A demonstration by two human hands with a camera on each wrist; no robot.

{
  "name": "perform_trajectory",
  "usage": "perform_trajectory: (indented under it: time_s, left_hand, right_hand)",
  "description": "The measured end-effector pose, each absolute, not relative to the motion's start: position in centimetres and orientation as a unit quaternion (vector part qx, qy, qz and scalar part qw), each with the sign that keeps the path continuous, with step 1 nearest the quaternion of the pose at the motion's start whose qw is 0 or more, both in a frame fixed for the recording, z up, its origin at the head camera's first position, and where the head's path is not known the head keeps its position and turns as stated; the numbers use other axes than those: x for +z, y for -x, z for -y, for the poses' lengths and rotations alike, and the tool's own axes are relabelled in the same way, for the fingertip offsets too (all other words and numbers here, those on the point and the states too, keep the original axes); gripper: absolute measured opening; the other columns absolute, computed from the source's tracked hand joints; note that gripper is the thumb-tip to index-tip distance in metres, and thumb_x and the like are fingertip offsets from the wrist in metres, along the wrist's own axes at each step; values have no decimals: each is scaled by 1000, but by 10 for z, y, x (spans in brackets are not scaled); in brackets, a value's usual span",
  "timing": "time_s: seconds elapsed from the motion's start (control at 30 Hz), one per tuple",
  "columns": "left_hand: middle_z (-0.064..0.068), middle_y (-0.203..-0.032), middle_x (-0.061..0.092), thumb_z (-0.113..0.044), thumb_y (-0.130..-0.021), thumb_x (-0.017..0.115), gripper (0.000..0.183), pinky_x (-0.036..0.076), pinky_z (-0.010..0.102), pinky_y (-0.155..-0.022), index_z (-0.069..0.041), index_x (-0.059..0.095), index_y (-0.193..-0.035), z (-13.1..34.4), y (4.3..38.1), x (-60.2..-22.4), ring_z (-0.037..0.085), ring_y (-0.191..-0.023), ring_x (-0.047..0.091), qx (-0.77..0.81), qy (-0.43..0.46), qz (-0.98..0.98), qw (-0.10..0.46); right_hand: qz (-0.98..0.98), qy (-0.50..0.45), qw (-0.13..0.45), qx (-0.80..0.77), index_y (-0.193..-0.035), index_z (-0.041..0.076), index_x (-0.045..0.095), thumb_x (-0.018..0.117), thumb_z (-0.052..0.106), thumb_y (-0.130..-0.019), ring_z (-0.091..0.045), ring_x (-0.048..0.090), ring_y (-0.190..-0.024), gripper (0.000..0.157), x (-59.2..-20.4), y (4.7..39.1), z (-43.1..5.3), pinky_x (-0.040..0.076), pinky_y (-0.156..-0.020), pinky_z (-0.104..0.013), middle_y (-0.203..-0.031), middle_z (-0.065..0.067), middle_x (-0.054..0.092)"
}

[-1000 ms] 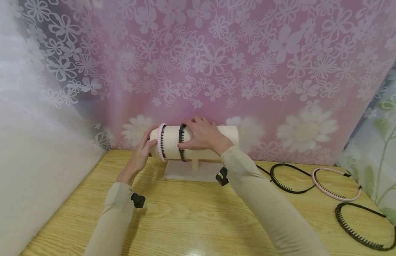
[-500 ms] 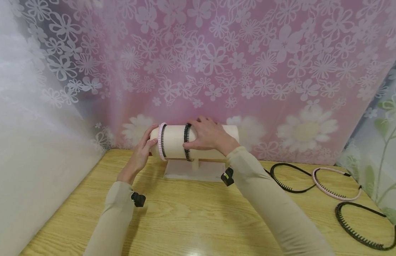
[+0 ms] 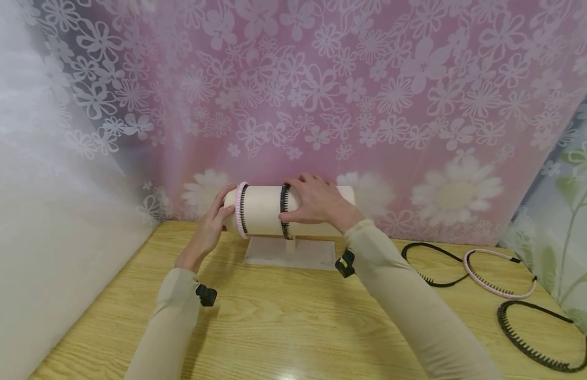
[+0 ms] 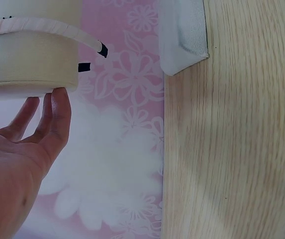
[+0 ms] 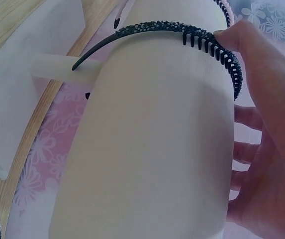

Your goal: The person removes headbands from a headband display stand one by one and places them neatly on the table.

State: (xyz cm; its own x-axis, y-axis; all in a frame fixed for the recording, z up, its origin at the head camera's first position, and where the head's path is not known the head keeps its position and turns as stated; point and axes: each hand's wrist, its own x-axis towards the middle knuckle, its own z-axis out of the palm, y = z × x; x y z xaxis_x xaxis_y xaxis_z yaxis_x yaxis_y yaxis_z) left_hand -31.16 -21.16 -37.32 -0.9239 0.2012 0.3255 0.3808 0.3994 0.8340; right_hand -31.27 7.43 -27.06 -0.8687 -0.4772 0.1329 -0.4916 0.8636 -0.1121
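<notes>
A cream padded cylinder, a headband display stand, lies sideways on a short post. My left hand grips its left end, and in the left wrist view the fingertips press on the end's edge. Beside that hand a pink headband with dark teeth fits over the cylinder. Around the middle sits a black glittery toothed headband. My right hand holds this black headband, thumb on its near side. The other fingers reach over the far side of the cylinder, partly hidden in the head view.
The stand's pale flat base rests on the wooden table. To the right lie a black headband, a pink headband and another black toothed headband. A flowered pink curtain hangs right behind the stand.
My right hand has slid the black headband rightward along the cylinder, from left of the post to about above it. The left hand has kept its grip on the left end.
</notes>
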Motion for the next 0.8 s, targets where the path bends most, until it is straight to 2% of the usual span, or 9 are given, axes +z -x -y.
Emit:
perform_trajectory:
  time_s: [0.2, 0.37, 0.57, 0.8]
  left_hand:
    - [7, -160, 40, -50, -109, 37, 52, 53, 49, -88, -43, 25, -160, 210, 311, -373, 37, -124, 55, -522, 173, 831, 89]
    - [6, -159, 41, -50, -109, 37, 51, 53, 50, -89, -47, 26, -159, 210, 310, -373, 37, -124, 56, -525, 172, 829, 87]
    - [7, -160, 40, -48, -110, 36, 53, 54, 48, -88, -41, 25, -161, 211, 311, -375, 37, -123, 56, -522, 177, 830, 88]
    - [7, -160, 40, -49, -109, 36, 53, 54, 51, -89, -42, 24, -161, 211, 312, -374, 37, -124, 55, -516, 176, 833, 92]
  right_hand:
    - [964, -252, 52, 67, -160, 24, 36, 67, 70, -83, -40, 40, -146, 94, -270, 311, -81, 30, -117, -67, -159, -13, 42]
    - [964, -252, 53, 64, -160, 22, 36, 67, 70, -84, -41, 40, -145, 95, -270, 309, -85, 33, -115, -67, -159, -14, 42]
    - [966, -247, 53, 61, -160, 21, 36, 67, 71, -83, -42, 40, -146, 96, -271, 307, -91, 35, -113, -68, -160, -15, 40]
    - [966, -243, 59, 60, -159, 20, 36, 68, 70, -83, -41, 41, -145, 96, -270, 303, -101, 37, -111, -69, -159, -17, 41]
